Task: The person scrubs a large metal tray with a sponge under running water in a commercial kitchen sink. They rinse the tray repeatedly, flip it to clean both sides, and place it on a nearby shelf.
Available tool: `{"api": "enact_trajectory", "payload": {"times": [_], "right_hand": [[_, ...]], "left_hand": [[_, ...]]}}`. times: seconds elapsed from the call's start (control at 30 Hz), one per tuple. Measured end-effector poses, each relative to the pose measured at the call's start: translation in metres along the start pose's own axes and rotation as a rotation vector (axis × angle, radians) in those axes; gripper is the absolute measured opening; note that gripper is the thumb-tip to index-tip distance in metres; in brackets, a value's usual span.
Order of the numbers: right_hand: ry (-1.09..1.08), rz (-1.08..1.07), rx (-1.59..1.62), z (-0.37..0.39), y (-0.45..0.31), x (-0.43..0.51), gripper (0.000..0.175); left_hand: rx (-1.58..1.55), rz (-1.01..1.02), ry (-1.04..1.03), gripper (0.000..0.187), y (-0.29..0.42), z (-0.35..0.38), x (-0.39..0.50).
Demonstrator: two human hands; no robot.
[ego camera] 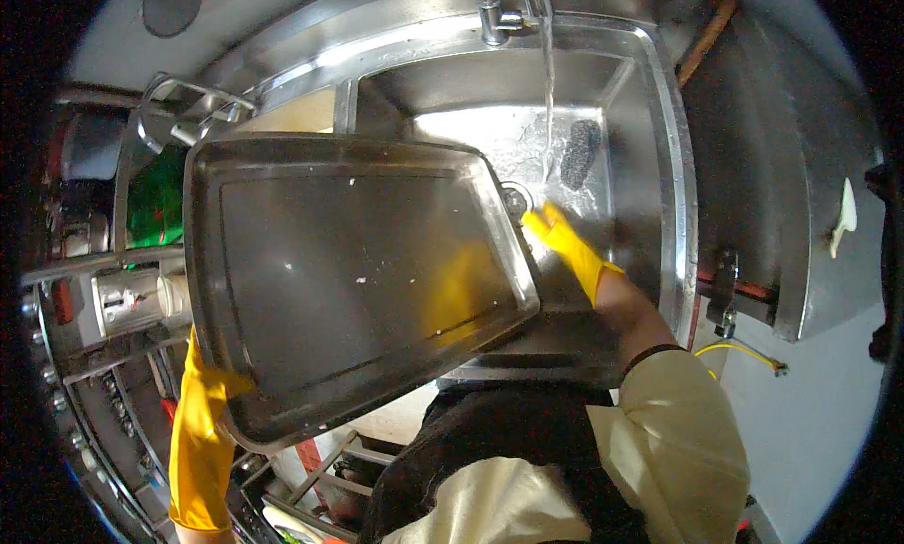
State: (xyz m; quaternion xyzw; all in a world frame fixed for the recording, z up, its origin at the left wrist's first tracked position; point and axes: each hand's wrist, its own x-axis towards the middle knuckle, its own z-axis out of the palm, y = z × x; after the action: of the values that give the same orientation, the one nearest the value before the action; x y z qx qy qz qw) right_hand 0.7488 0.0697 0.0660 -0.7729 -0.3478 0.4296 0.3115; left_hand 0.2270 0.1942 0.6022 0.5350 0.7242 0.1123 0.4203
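Note:
Both my hands wear yellow rubber gloves. My left hand (pixel 205 395) grips the lower left corner of a large metal baking tray (pixel 339 247), its thumb over the rim. The tray is tilted above the left part of a stainless steel sink (pixel 635 191), with small white bits on its surface. My right hand (pixel 554 233) is over the sink beside the tray's right edge, with nothing seen in it; its fingers are blurred. Water (pixel 547 99) runs from the faucet (pixel 535 3) into the basin. A dark scouring pad (pixel 580 154) lies on the basin floor near the drain (pixel 514 199).
Metal racks (pixel 99 261) with containers stand at the left, by a green object (pixel 155 201). A metal cabinet or panel (pixel 770 169) rises right of the sink. A yellow hose or cord (pixel 738 347) is at the lower right. The sink's front edge is against my apron.

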Motion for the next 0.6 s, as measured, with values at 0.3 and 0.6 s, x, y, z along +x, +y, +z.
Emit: {"api": "enact_trajectory", "payload": {"times": [0.3, 0.6], "right_hand": [[-0.464, 0.132, 0.88, -0.04, -0.18, -0.103, 0.023], [0.11, -0.189, 0.537, -0.224, -0.255, -0.195, 0.034]], "left_hand": [[-0.245, 0.217, 0.032, 0.083, -0.106, -0.058, -0.07], [-0.394, 0.135, -0.157, 0.034, -0.164, 0.07, 0.103]]}}
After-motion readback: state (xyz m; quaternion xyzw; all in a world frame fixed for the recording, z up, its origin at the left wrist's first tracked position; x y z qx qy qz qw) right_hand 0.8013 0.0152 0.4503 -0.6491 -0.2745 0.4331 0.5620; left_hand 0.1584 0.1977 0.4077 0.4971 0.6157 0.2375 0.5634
